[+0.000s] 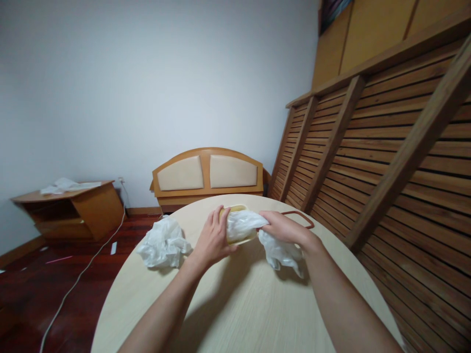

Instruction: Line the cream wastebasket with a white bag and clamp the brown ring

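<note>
One yellow container (238, 209) is gripped at its left end by the left hand (217, 233) over the desk (287, 314); white plastic (243, 224), partly inside it, is clutched by the right hand (277, 225). Crumpled plastic (164, 243) is seen on the desk, left of both hands.
</note>
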Tool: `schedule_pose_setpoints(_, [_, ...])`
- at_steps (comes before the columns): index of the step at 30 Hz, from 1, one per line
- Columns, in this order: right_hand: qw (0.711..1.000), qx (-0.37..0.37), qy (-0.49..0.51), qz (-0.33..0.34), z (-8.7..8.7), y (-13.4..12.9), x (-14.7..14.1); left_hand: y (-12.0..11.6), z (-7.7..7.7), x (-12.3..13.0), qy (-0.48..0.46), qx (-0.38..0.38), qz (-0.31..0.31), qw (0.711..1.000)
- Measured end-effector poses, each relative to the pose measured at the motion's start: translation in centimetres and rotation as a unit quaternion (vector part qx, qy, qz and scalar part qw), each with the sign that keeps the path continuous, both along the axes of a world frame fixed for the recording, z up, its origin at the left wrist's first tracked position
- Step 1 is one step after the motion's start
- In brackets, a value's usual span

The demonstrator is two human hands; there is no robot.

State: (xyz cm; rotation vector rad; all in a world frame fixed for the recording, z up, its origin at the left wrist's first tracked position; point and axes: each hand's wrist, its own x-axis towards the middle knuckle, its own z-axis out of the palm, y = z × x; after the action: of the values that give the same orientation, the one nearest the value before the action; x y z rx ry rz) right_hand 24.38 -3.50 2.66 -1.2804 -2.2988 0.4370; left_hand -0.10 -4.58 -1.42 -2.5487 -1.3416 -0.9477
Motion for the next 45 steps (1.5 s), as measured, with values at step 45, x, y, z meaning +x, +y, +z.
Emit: schedule_pose_setpoints(45, [0.987,-0.050,0.149,0.025,3.1,-2.6,0.5,4.3,-2.3,-3.1,-0.198,-0.032,0.102,0.974])
